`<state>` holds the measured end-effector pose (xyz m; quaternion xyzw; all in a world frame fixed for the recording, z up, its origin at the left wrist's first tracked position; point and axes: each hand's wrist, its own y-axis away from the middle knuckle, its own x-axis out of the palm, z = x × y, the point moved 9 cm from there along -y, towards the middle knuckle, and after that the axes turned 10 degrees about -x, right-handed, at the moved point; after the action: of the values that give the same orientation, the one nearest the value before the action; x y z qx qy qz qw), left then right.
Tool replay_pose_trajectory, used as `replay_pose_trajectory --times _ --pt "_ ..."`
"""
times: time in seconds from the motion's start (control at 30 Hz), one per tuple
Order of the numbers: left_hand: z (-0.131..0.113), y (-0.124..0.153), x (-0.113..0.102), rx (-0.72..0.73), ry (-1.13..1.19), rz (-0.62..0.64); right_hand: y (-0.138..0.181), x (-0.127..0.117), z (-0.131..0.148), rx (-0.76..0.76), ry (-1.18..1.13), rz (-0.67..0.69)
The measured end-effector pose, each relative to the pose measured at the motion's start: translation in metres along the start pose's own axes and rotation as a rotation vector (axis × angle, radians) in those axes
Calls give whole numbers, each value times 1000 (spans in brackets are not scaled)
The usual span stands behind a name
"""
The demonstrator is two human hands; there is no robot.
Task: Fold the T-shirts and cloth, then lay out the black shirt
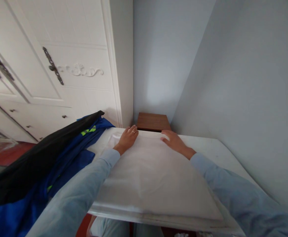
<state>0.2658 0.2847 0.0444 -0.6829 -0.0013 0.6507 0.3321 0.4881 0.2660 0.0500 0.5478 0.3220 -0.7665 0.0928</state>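
Note:
A white cloth (156, 174) lies spread over a white tabletop (205, 144), with faint creases across it. Near its far left edge my left hand (128, 138) rests on the fabric, fingers stretched forward and a ring on one of them. At the far right part of the cloth my right hand (174, 141) touches the edge, its thumb apart from the fingers. Neither hand visibly grips anything. Light blue sleeves cover both forearms.
Blue and black clothing (67, 158) with yellow-green strips hangs along the table's left side. Beyond the far edge stands a brown wooden piece of furniture (153, 121). A white wardrobe (84, 56) is at the left, a grey wall (245, 82) at the right.

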Motion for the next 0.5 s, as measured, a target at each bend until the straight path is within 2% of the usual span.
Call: replay_pose_trajectory --times 0.1,0.2,0.27,0.33,0.5 --pt "-26 -1 3 100 72 88 -18 37 64 -175 18 127" --pt "-37 9 20 126 108 288 -24 69 83 -166 44 251" --pt "-32 17 30 68 118 380 -20 81 78 -148 45 311" --pt "-23 20 34 -4 147 396 -13 83 65 -148 55 328" --pt "-3 19 37 -108 165 392 19 67 12 -61 107 329"
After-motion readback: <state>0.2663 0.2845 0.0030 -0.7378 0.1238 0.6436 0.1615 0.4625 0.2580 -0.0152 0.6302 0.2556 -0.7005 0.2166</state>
